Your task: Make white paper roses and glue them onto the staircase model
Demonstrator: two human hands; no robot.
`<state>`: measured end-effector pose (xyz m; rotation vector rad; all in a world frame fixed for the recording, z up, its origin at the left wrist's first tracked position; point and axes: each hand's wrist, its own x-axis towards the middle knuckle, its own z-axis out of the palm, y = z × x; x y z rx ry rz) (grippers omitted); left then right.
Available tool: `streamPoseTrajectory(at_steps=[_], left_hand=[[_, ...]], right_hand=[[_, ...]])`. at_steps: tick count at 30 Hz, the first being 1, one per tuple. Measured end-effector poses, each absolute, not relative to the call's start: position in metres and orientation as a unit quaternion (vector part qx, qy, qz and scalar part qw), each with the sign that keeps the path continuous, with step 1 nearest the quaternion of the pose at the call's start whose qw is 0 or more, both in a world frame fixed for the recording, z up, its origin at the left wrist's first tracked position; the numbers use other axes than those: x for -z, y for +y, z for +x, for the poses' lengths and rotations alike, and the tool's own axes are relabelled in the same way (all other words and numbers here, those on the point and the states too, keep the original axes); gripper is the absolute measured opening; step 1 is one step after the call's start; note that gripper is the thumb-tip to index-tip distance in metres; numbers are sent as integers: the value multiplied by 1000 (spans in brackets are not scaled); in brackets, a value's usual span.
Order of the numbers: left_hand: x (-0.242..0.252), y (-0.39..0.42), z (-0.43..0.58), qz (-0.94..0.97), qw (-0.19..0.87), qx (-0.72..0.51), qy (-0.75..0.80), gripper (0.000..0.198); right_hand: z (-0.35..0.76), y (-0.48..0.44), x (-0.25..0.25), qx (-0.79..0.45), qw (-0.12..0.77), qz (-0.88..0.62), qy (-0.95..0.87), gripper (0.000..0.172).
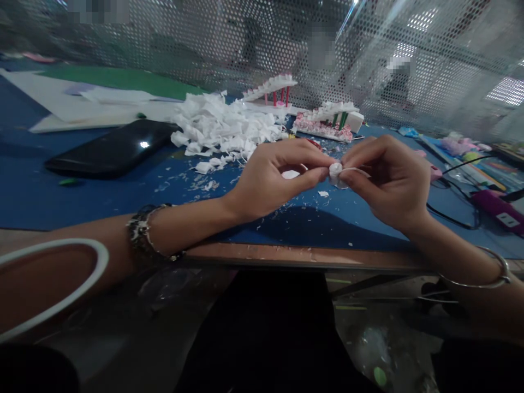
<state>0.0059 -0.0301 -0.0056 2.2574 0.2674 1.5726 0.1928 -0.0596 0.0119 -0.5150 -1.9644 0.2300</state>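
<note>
A small white rolled piece, which looks like paper or tissue, is pinched between the fingertips of both hands above the front of the blue table. My left hand grips its left side between thumb and forefinger. On the other side, my right hand pinches it, and a thin white strip end sticks out past the right thumb. Behind the left hand lies a heap of white paper-like scraps. Two small models with white steps stand farther back, one on red posts, the other on green posts over a pink-and-white base.
A black phone lies left of the heap, by white sheets and a green sheet. At the right are a purple tool and black cables. Perforated metal mesh rises behind the table. Scraps litter its front.
</note>
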Motion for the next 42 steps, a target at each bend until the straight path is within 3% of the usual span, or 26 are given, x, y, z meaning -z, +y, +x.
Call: streamPoseTrajectory(at_steps=[9,15,19,24,33,42], left_hand=[[2,-35,5,829,145,-535,77,12],[3,-33,6,818,217,-523,99,13],[4,-31,6,795,268,-523,152,21],[4,-31,6,785,302,-502,200,25],[3,-32,6,800,321,-457,221,23],[0,-34,4,812,326,-428,226,25]], right_hand=[[191,-58,-13,-158,490,-227,-827,23],[196,-54,-11,-153,464,-244,-837,21],[203,-55,-15,-63,444,-214,-868,42],[206,-59,-23,81,386,-189,-899,26],[206,-59,-20,-27,452,-212,-866,22],[209,-61,-24,135,378,-179,-898,27]])
